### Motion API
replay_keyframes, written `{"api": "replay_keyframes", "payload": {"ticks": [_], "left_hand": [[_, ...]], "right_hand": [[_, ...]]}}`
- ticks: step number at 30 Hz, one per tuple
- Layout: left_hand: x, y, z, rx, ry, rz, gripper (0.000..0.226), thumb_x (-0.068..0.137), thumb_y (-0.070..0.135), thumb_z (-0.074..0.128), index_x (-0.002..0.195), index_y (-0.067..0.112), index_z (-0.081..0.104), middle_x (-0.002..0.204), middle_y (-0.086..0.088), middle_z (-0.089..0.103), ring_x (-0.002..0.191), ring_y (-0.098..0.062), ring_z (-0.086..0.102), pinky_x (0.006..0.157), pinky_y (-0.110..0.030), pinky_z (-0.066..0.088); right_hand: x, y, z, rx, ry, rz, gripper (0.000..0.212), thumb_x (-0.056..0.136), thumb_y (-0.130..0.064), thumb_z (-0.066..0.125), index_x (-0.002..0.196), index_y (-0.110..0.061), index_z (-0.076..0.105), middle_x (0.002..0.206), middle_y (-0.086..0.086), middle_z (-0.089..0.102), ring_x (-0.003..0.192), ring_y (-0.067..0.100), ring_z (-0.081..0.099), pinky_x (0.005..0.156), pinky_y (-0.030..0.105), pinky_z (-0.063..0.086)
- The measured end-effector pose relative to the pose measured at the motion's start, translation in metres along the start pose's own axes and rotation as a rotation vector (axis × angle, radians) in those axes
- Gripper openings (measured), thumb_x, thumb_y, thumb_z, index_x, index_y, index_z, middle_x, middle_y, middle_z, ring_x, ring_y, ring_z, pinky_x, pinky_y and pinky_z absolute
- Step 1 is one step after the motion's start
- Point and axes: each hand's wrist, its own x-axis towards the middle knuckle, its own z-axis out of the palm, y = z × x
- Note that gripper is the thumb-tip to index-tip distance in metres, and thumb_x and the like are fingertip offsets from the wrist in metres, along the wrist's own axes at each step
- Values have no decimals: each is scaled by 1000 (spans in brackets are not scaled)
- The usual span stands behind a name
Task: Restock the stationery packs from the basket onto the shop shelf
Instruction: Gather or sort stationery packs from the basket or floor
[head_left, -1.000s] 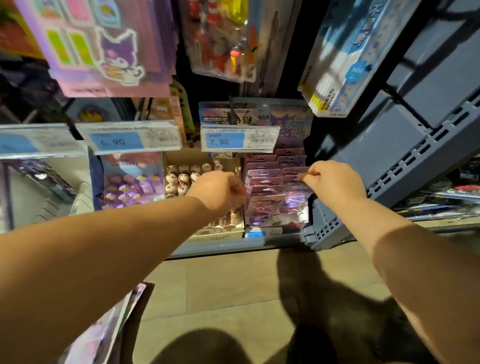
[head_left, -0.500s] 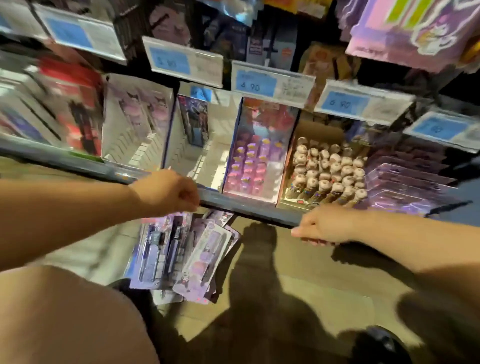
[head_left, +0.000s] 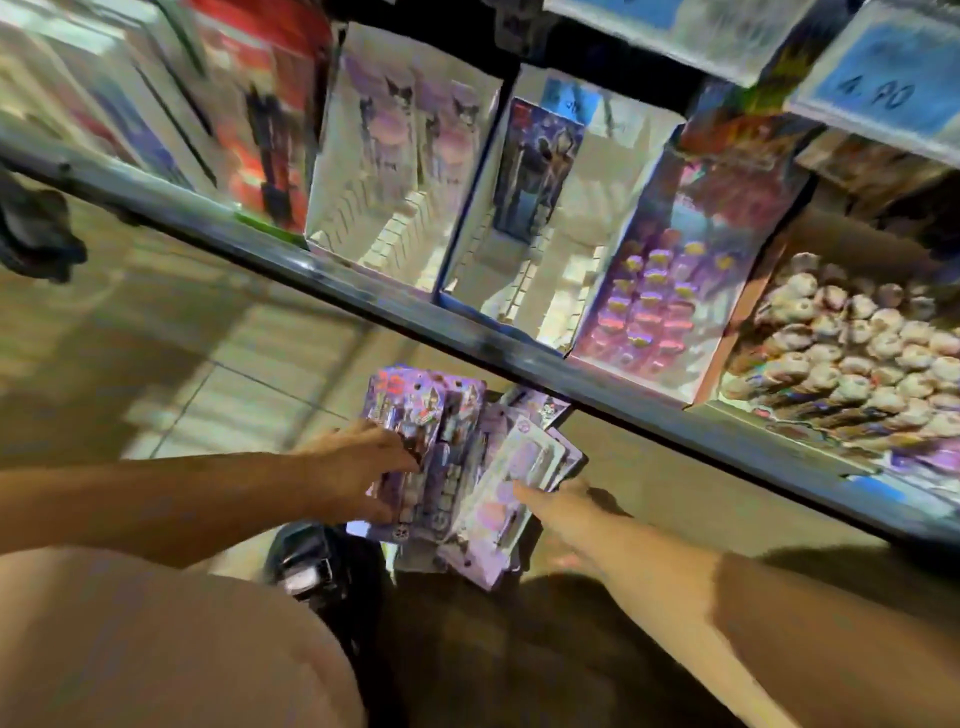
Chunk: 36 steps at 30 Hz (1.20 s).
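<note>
A fan of purple stationery packs stands in a dark basket on the floor, just below the shelf's front rail. My left hand grips the left packs, thumb on top and fingers underneath. From the right, my right hand pinches a pale lilac pack, thumb on its face and fingers hidden behind it. Above them, a white shelf compartment holds a single dark pack. The whole frame is motion-blurred.
Left of that compartment, a white tray holds character packs. To the right are a purple display box and a box of round-topped items. Price labels hang over the shelf. My knee fills the lower left, above the tiled floor.
My view has swung left and down. Both hands have dropped from the shelf's front rail to the basket, and each now holds packs.
</note>
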Motion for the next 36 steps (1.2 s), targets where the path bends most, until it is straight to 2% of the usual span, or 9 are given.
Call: {"api": "replay_keyframes", "payload": {"ticks": [2, 4, 9, 14, 19, 25, 30, 33, 36], "left_hand": [[-2, -4, 0, 58, 0, -12, 80, 64, 65, 44, 138, 37, 44, 135, 10, 42, 123, -15, 36, 103, -31, 34], [0, -4, -3, 88, 2, 1, 73, 71, 57, 53, 141, 38, 40, 139, 11, 38, 126, -14, 33, 104, -26, 31], [14, -9, -11, 207, 45, 67, 73, 82, 48, 66, 146, 37, 33, 152, 6, 23, 138, -17, 22, 110, -24, 22], [28, -17, -10, 433, -71, 97, 80, 91, 52, 53, 153, 38, 4, 160, 8, -20, 147, -17, -18, 121, -37, -1], [40, -27, -6, 487, -159, 111, 85, 94, 48, 51, 150, 40, -11, 155, 7, -32, 144, -19, -28, 121, -42, -2], [46, -27, -4, 462, -156, 109, 87, 93, 46, 54, 149, 44, -11, 157, 8, -28, 145, -19, -24, 121, -41, 1], [47, -26, -2, 392, -92, 108, 81, 90, 51, 53, 150, 46, 0, 160, 11, -17, 147, -17, -16, 119, -39, -4], [50, -28, 0, 267, 25, 150, 94, 68, 90, 19, 150, 44, 17, 161, 13, 7, 148, -14, 0, 118, -38, -1], [49, -24, -3, 80, 135, 171, 121, 49, 98, -8, 144, 38, 38, 151, 14, 37, 141, -14, 24, 113, -36, 13]], "right_hand": [[12, -3, 13, 159, 30, 42, 97, 72, -56, 74, 141, -12, 22, 125, 9, 41, 117, 32, 48, 84, 43, 54], [18, -6, 20, 261, 20, 93, 104, 63, -57, 80, 138, -17, 20, 128, 10, 40, 113, 35, 50, 78, 48, 55], [24, -8, 26, 258, 81, 91, 99, 71, -38, 83, 140, -9, 18, 132, 14, 44, 113, 30, 52, 89, 41, 52], [36, 2, 34, 295, 111, 57, 80, 60, -31, 90, 124, -8, 48, 117, 6, 63, 104, 25, 61, 91, 37, 51], [42, 17, 32, 310, 9, 43, 47, 63, -28, 87, 105, -17, 68, 102, 1, 73, 91, 20, 67, 88, 39, 55], [25, 33, 22, 284, 81, -16, 37, 76, -20, 78, 110, -13, 65, 100, 4, 71, 84, 17, 67, 67, 26, 54], [-20, 28, 7, 370, -104, -382, 26, 92, -9, 59, 116, -18, 60, 106, -2, 71, 92, 5, 69, 85, 23, 55], [-26, 11, 10, 478, -200, -342, 29, 95, -17, 55, 123, -24, 52, 113, -4, 68, 100, 9, 67, 88, 27, 52], [-26, -16, 18, 444, -177, -327, 27, 97, -26, 52, 124, -29, 53, 113, -6, 67, 102, 14, 65, 89, 36, 52]]}}
